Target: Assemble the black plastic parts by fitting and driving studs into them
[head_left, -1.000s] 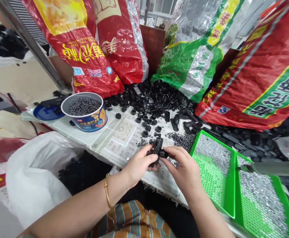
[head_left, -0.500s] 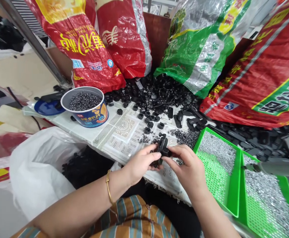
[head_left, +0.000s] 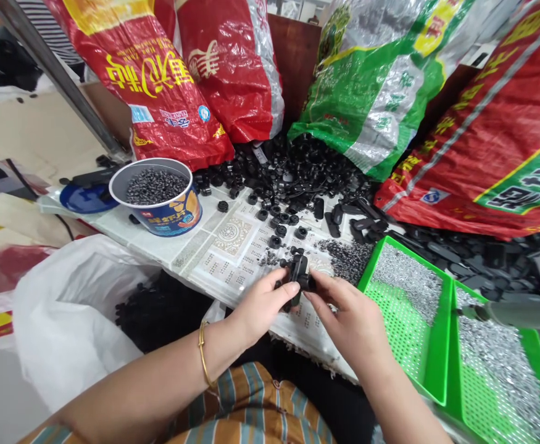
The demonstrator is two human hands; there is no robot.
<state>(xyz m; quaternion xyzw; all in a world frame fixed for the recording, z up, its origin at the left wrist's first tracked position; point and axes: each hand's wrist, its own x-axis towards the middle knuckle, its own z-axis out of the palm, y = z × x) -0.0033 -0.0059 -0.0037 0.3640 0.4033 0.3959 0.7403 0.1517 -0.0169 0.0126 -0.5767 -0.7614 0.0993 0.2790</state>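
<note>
Both of my hands meet over the near edge of the table on one small black plastic part. My left hand, with a gold bangle on its wrist, pinches the part from the left. My right hand grips it from the right with thumb and fingers closed. Just beyond the part lie loose black rings and a scatter of tiny dark pellets on a printed sheet.
A paper tub of dark pellets stands at the left by a blue lid. Two green perforated trays of small silver pieces sit at the right. Large red and green sacks ring a black parts heap. A white bag holds black parts.
The view shifted slightly; both hands stay on the black part, turning it a little in place.
</note>
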